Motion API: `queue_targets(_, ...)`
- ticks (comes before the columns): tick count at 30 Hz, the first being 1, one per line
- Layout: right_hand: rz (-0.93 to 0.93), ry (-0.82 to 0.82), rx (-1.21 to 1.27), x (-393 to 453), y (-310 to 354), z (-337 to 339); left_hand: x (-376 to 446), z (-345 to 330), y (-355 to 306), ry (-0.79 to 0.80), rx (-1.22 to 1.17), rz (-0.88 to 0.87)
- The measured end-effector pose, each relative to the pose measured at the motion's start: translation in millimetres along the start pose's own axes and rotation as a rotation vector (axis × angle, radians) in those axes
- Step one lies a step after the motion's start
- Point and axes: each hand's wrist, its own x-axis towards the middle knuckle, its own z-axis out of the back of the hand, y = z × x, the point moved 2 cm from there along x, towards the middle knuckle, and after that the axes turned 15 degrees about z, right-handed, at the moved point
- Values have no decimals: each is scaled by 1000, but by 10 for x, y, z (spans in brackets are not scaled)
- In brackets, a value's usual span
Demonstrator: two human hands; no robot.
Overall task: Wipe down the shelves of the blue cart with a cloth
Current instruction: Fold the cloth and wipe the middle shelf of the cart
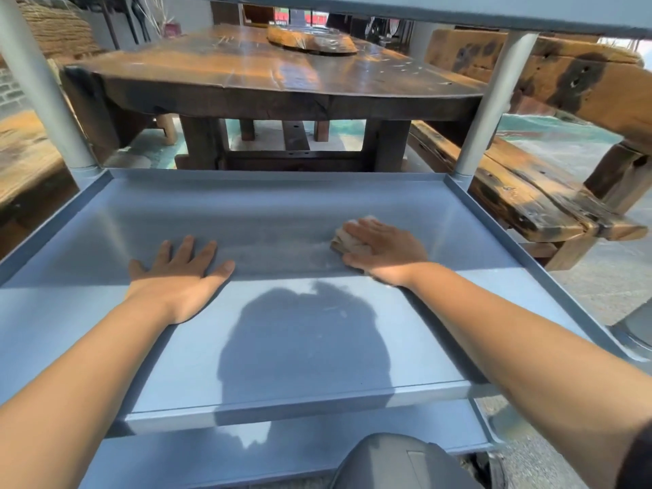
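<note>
I look into the middle shelf point(282, 213) of the blue cart. My right hand point(384, 250) lies flat on a beige cloth point(347, 240), pressing it onto the shelf surface right of centre. Most of the cloth is hidden under the palm; its bunched edge shows at the fingertips. My left hand point(180, 273) rests palm-down on the shelf to the left, fingers spread and straight, holding nothing. A duller, dusty streak lies on the shelf between the two hands.
The upper shelf point(458, 12) hangs just overhead, carried by grey posts point(494, 107) at the far corners. The lower shelf point(247, 460) shows beneath. A raised rim runs round the middle shelf. A dark wooden table point(275, 79) and a bench point(522, 192) stand beyond the cart.
</note>
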Motion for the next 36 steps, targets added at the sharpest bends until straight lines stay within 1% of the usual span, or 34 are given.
queue_targets(2,139,8,22,-3,396,-36,-7,14,-33,-11,4,0)
queue_targets(4,302,-29,84,-53,823,-130,-17,12,-55,-19,9,8)
queue_targets(5,339,-56,110,-84,1006,-181,-16,6,-67,-23,10,9)
queue_targets(7,325,-101,134,-119,1270,-224,-29,6,-49,-6,-9,8)
queue_targets(9,271,-155,105,-140,1338,-200,-42,3,-39,12,-34,7)
queue_targets(12,197,-265,98,-152,1230,-109,-55,-1,-40,26,-50,7)
queue_targets(14,150,-293,74,-46,1088,-52,-45,-16,-28,28,-59,4)
queue_targets(15,123,-274,15,35,994,-26,-36,-22,-24,26,-60,0)
queue_targets(16,38,-263,-31,101,851,20,-23,-27,-17,27,-64,-5)
queue_targets(17,-108,-311,-7,141,672,74,-10,-33,-7,28,-67,-8)
queue_targets(19,-413,-458,73,154,260,132,12,-46,-4,22,-69,-12)
queue_targets(20,-498,-483,60,155,88,113,22,-54,-6,19,-71,-11)
queue_targets(21,-548,-456,0,184,-22,70,29,-63,-7,20,-74,-9)
queue_targets(22,-561,-396,-72,234,-94,20,39,-72,-6,18,-79,-6)
queue_targets(24,-477,-285,-177,431,-68,-31,57,-82,-2,7,-78,-11)
queue_targets(26,-366,-259,-179,618,-35,-51,63,-99,-7,3,-78,-17)
queue_targets(30,-227,-263,36,946,80,-125,71,-102,-7,6,-78,-17)
queue_targets(33,-110,-202,240,1071,413,-132,55,-96,-38,-5,-86,-28)
queue_targets(36,25,-115,345,1219,738,-180,39,-83,-28,5,-98,-24)
